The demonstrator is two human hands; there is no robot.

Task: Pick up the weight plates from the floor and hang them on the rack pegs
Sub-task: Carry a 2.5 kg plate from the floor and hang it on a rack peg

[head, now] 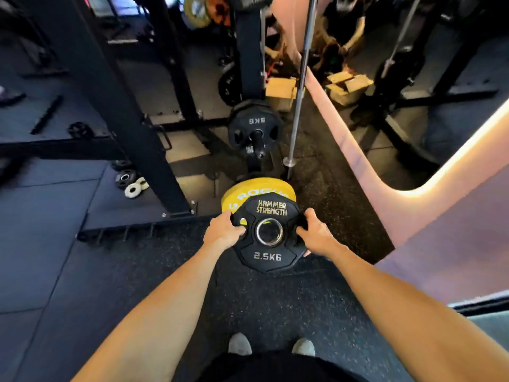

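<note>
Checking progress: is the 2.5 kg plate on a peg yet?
Not yet. Left hand and right hand grip the 2.5 kg plate, its centre hole empty.

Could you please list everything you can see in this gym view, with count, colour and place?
2.5 kg plate: one, black, held over the floor, centre.
Yellow plate: one, behind the held plate.
5 kg plate: one, black, on a low rack peg.
Barbell: one, silver, upright beside the rack.
Small plates: several, black and white, floor left.
Cardboard boxes: a few, tan, far right.
Shoes: two, pale, bottom.
Left hand, right hand: grip the plate's side openings.
</note>
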